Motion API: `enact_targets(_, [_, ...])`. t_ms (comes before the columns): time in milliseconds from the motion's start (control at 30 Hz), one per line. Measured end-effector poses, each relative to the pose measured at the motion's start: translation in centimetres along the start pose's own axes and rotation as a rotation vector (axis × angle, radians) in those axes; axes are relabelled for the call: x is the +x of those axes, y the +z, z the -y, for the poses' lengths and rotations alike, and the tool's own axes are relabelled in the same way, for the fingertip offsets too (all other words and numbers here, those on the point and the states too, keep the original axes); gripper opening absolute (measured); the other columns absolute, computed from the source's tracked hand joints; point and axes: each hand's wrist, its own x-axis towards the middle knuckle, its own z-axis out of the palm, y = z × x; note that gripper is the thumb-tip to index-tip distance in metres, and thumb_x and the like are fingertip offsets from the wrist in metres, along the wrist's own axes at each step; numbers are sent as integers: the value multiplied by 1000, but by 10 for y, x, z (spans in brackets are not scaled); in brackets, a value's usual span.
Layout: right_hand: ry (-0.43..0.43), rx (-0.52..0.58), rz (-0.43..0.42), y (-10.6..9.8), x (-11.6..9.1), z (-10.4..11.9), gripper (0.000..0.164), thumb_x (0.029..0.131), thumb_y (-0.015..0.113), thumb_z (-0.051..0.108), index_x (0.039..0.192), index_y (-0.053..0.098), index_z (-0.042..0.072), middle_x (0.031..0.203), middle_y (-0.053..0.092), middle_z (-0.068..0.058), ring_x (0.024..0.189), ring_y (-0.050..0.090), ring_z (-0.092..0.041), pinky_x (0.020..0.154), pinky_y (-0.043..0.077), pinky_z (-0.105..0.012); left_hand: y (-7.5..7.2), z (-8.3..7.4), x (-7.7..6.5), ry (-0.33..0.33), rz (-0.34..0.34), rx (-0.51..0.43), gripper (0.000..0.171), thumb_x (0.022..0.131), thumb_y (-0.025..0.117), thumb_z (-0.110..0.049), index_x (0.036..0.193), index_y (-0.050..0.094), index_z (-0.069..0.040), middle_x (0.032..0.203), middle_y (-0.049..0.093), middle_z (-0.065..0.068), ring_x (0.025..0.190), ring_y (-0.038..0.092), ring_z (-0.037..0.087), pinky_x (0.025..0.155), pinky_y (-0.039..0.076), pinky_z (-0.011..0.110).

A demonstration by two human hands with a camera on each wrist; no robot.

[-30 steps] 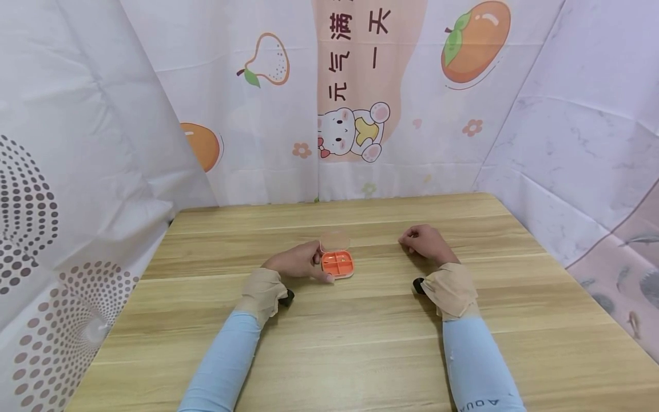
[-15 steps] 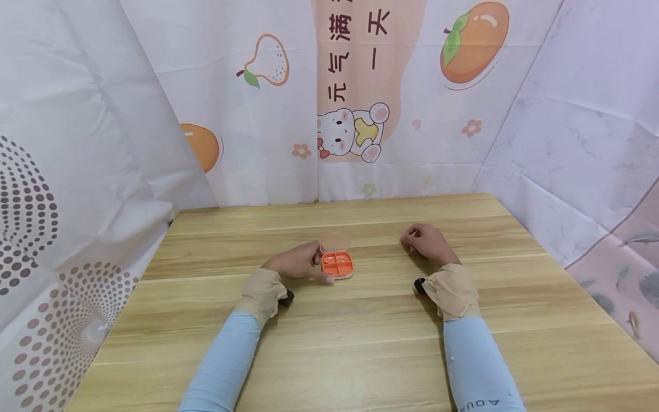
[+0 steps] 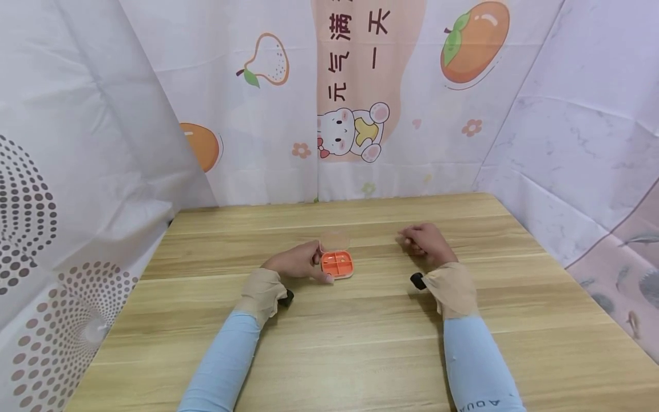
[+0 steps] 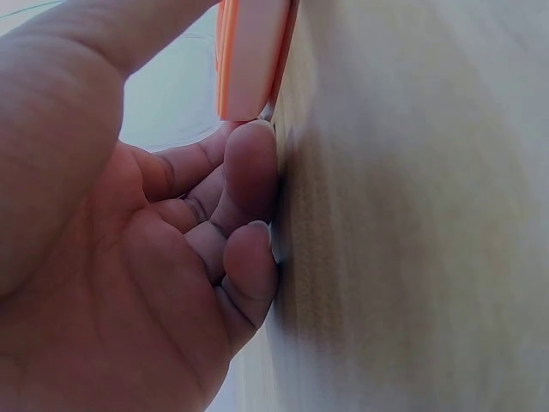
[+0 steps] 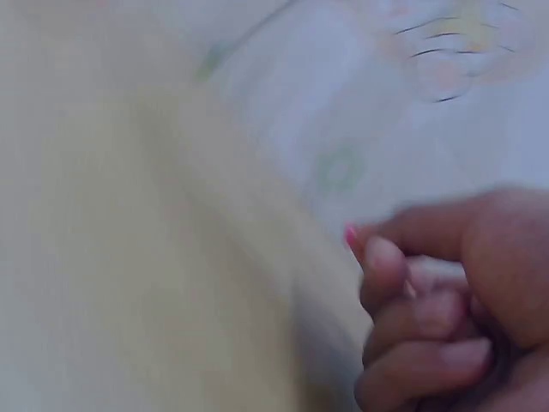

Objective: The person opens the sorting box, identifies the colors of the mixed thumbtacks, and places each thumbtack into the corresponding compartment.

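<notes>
An orange pill box (image 3: 337,265) with four-way dividers lies on the table, its clear lid (image 3: 334,242) raised at the far side. Tiny pale bits show in its far compartments, too small to make out. My left hand (image 3: 296,261) holds the box from the left, thumb at the near edge and fingers at the far left corner. In the left wrist view the box's side (image 4: 254,60) stands just beyond the curled fingers. Off to the right, my right hand (image 3: 428,240) is above the table. Its fingertips pinch a tiny pink pill-like piece (image 5: 350,236), blurred in the right wrist view.
The wood-grain table (image 3: 340,349) extends around both arms. A printed curtain (image 3: 278,114) hangs along its back edge, with more cloth at the left and right sides. Black wrist cameras (image 3: 418,281) sit under the beige wrist wraps.
My right hand has shifted slightly left and turned a little, lifting at the wrist. The left hand and the pill box stay where they were.
</notes>
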Motion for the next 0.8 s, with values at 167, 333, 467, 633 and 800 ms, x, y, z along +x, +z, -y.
enact_targets(167, [140, 1155, 421, -3, 4, 1, 31, 114, 34, 22, 103, 57, 4, 70, 35, 6, 53, 18, -1, 48, 20, -16, 0, -2, -1, 3, 2, -15, 54, 82, 90, -34, 108, 52, -6, 92, 51, 7, 81, 44, 15, 71, 39, 29])
enact_targets(333, [266, 1590, 753, -5, 6, -6, 43, 114, 23, 31, 105, 54, 2, 76, 22, 12, 60, 12, 2, 52, 16, -16, 0, -3, -2, 8, 4, -7, 54, 82, 89, -34, 109, 52, -6, 94, 51, 8, 82, 44, 15, 72, 39, 29])
enact_targets(467, [272, 1659, 755, -4, 6, -9, 38, 114, 29, 28, 107, 55, 2, 75, 22, 13, 59, 13, 2, 52, 16, -16, 0, -1, 0, -2, 3, 6, 55, 82, 89, -36, 111, 52, -8, 94, 51, 7, 82, 44, 14, 72, 39, 29])
enact_targets(633, [175, 1479, 654, -2, 4, -1, 42, 115, 26, 27, 105, 58, 1, 73, 23, 10, 57, 11, -1, 50, 16, -17, 1, 0, 0, -9, -1, 13, 57, 82, 89, -38, 113, 52, -8, 94, 52, 7, 83, 45, 15, 73, 39, 29])
enact_targets(800, [-19, 807, 278, 0, 0, 14, 30, 112, 47, 18, 90, 64, 7, 62, 36, 6, 46, 22, -3, 44, 18, -20, 0, 1, 0, -2, -5, 12, 58, 82, 89, -38, 113, 52, -8, 95, 52, 7, 83, 45, 15, 73, 40, 30])
